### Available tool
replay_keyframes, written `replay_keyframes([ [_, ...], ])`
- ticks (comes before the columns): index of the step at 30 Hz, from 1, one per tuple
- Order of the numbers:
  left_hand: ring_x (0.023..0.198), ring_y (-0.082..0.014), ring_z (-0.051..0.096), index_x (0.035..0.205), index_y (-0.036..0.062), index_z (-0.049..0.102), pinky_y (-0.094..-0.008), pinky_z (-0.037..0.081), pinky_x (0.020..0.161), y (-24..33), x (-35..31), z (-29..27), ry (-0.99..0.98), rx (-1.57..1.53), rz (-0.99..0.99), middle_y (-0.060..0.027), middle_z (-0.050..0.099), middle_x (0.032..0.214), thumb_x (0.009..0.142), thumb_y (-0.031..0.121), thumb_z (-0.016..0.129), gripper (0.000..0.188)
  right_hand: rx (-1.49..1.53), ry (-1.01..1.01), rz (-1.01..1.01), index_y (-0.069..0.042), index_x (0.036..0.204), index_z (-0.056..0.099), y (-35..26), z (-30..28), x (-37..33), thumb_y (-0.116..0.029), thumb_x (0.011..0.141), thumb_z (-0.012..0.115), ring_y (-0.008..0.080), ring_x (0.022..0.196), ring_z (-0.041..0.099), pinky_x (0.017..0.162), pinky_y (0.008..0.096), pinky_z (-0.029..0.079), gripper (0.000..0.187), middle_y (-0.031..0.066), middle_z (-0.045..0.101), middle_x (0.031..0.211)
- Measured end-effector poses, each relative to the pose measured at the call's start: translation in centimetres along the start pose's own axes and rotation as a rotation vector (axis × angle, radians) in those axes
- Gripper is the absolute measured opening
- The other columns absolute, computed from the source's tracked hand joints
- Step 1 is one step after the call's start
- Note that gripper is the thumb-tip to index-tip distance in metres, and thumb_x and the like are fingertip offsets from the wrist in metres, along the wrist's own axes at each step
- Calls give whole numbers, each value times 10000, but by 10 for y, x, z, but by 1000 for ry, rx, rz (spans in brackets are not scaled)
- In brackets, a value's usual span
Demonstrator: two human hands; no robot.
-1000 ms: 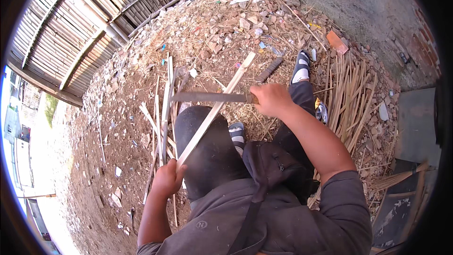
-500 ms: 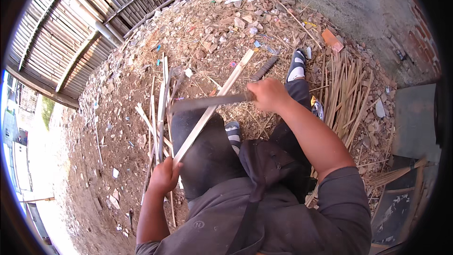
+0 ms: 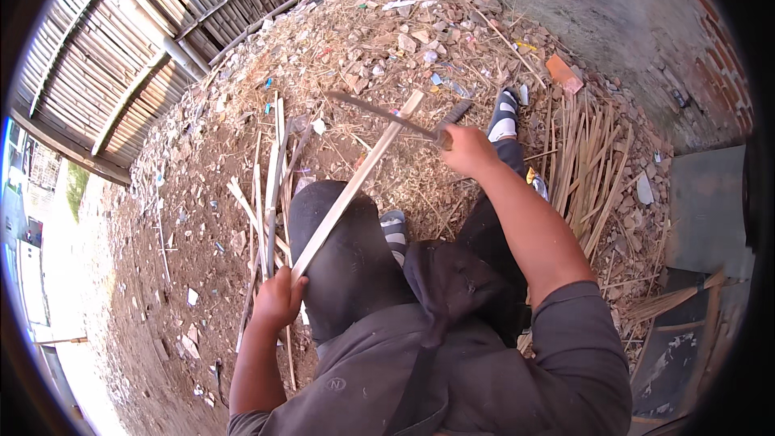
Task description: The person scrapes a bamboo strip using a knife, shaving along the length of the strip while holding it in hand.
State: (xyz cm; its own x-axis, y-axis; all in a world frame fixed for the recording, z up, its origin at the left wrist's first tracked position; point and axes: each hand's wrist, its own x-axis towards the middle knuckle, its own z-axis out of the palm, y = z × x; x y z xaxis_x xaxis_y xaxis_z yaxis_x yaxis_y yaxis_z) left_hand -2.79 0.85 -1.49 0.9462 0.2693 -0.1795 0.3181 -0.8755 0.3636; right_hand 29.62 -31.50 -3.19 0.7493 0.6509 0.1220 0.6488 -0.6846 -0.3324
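My left hand [image 3: 277,299] is closed around the near end of a long, pale bamboo strip [image 3: 343,203]. The strip slants up and away to the right across my left thigh [image 3: 339,266]. In my right hand [image 3: 470,150] is the handle of a long-bladed knife [image 3: 373,110], its tip pointing to the far left. Near the far end of the strip the blade crosses it; whether the edge touches cannot be told. A short, dark, rod-like piece [image 3: 458,112] lies on the ground just beyond my right hand.
Several split strips [image 3: 270,186] lie left of my leg. A larger pile of strips [image 3: 593,165] is at the right, with an orange brick [image 3: 563,73] beyond it. Rubble and litter cover the ground. A bamboo fence [image 3: 161,32] and a brick wall [image 3: 622,32] border the area.
The knife has moved away from me along the strip toward its far end, and its blade now tilts up to the left. My left hand still grips the strip's near end.
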Motion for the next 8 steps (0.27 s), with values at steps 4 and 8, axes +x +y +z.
replay_keyframes([
  [4, 740, -501, 630, 926, 23, 513, -580, 494, 653, 3, 9, -4, -2, 61, 42, -258, 646, 757, 973, 402, 563, 385, 42, 72, 235, -74, 1043, 647, 4, -12, 20, -206, 785, 694, 407, 855, 672, 754, 496, 530, 294, 200, 688, 847],
  [8, 744, -487, 638, 938, 32, 513, -582, 495, 664, 2, -3, 0, -48, 109, -15, -251, 650, 766, 970, 430, 559, 402, -4, 24, 165, -85, 1032, 652, -12, -18, 8, -216, 776, 723, 399, 860, 677, 751, 501, 532, 297, 202, 692, 862],
])
